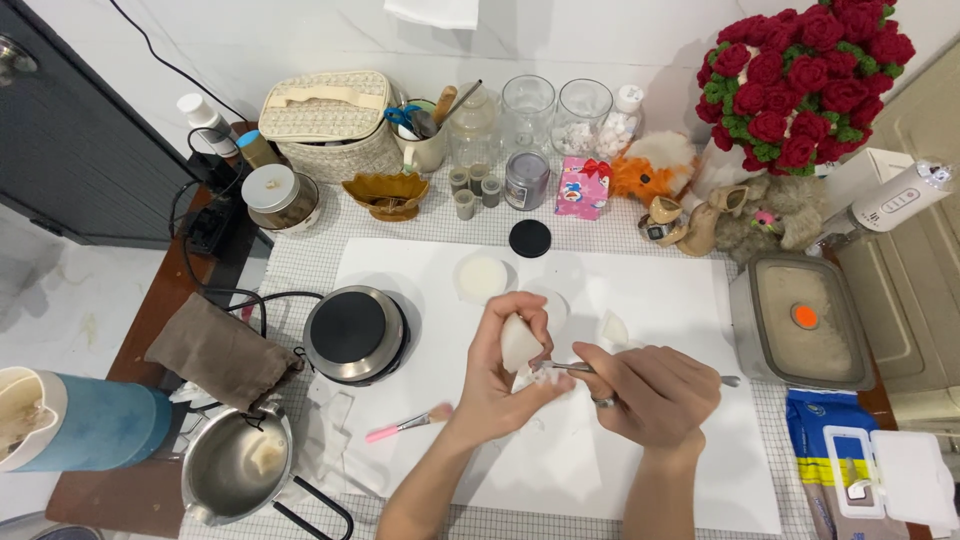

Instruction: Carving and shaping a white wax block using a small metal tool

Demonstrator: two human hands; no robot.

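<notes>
My left hand (497, 375) holds a small white rounded wax-like piece (519, 343) above a white sheet (640, 290) on the table. My right hand (650, 390) grips a thin metal tool (570, 368) whose tip touches the lower side of the white piece; the tool's other end (730, 380) sticks out to the right. A ring sits on one finger of the right hand. White flakes lie under the hands. A pink brush (408, 424) rests on the sheet just left of my left wrist.
A small round hotplate (355, 333), a brown cloth pouch (222, 352) and a metal pouring pot (235, 465) stand at left. A grey tray with an orange dot (803, 320) sits at right. Jars, a woven basket (328, 122) and red yarn roses (800, 75) line the back.
</notes>
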